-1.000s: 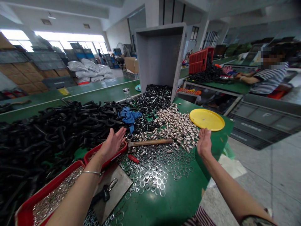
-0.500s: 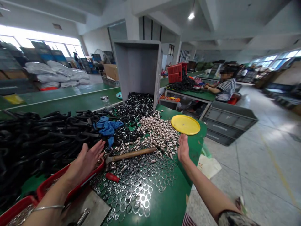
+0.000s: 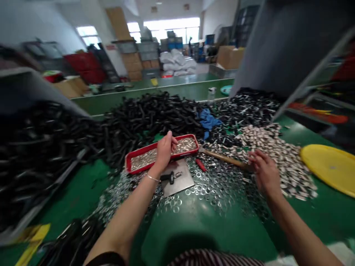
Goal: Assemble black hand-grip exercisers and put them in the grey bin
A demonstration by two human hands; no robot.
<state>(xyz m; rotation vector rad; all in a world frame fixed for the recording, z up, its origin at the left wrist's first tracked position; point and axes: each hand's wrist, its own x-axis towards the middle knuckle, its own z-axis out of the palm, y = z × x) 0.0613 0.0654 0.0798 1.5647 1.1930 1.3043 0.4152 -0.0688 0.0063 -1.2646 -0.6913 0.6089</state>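
My left hand (image 3: 164,149) hangs over a long red tray (image 3: 128,162) of small shiny metal pieces, its fingers loosely bent and nothing visible in them. Just below it, a metal plate (image 3: 184,184) bears a black part (image 3: 171,178) with a small metal piece beside it. My right hand (image 3: 266,173) is at the handle end of a hammer (image 3: 224,159), its fingers loosely curled and apart; no grip on the handle shows. Metal sleeves (image 3: 288,159) are heaped beside and behind that hand. Flat metal rings (image 3: 205,190) lie scattered between my hands, near a red-handled screwdriver (image 3: 200,165).
Black parts (image 3: 155,111) form a large pile behind the tray. A blue cloth (image 3: 209,119) lies by black pins (image 3: 249,107). Grey bins (image 3: 266,48) stand tipped at both sides. A yellow lid (image 3: 330,166) rests at the right.
The view has swung left and down. Both hands were stretched out flat; now their fingers are bent. My left hand is over the tray, and my right hand is at the hammer handle's end.
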